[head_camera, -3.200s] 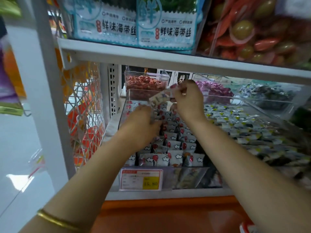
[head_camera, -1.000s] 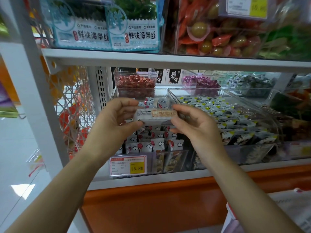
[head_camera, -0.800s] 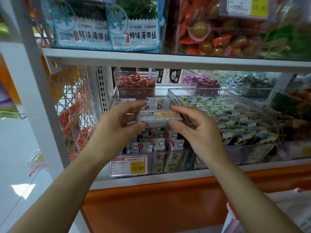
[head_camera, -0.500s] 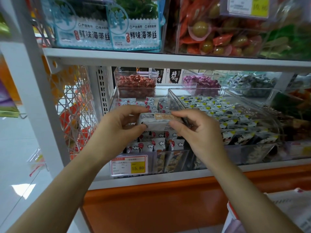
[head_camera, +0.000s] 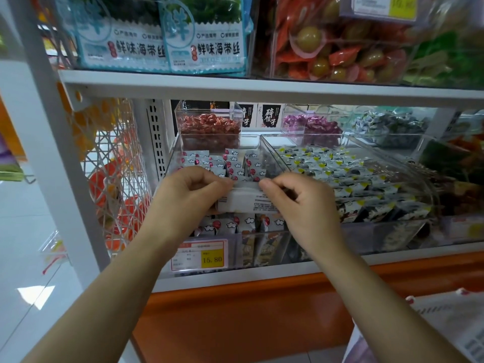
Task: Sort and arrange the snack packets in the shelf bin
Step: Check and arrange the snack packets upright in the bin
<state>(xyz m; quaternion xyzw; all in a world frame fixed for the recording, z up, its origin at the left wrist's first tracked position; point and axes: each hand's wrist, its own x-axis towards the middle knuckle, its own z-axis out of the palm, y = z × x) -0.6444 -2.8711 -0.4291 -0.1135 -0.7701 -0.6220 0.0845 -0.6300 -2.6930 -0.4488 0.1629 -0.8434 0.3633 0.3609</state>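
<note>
1. Shelf unit [head_camera: 235,86]: white metal frame, with an orange panel below the lower shelf. Upper shelf carries seaweed bags [head_camera: 162,45] at left and a clear box of red and green wrapped snacks [head_camera: 337,48] at right.
2. Lower shelf, front row: clear shelf bin [head_camera: 170,163] at left, filled with upright rows of small white packets [head_camera: 235,163] marked with red dots and clouds. Just beside it on the right, a second clear bin [head_camera: 429,179] with dark-and-white packets bearing yellow marks.
3. Back row: smaller clear boxes, one of red sweets [head_camera: 209,127], one of purple sweets [head_camera: 311,125], one of blue-green sweets [head_camera: 390,124].
4. Left hand [head_camera: 183,197] and right hand [head_camera: 306,205]: both over the middle of the left bin, arms reaching in from below.
5. Snack packet [head_camera: 248,199]: white, back side with fine print facing the camera, held level between the two hands above the rows. Each grip is narrow, thumb and fingers pinching one end of this packet.
6. Price tag [head_camera: 199,255] on the bin's front wall, yellow field reading 15.80.
</note>
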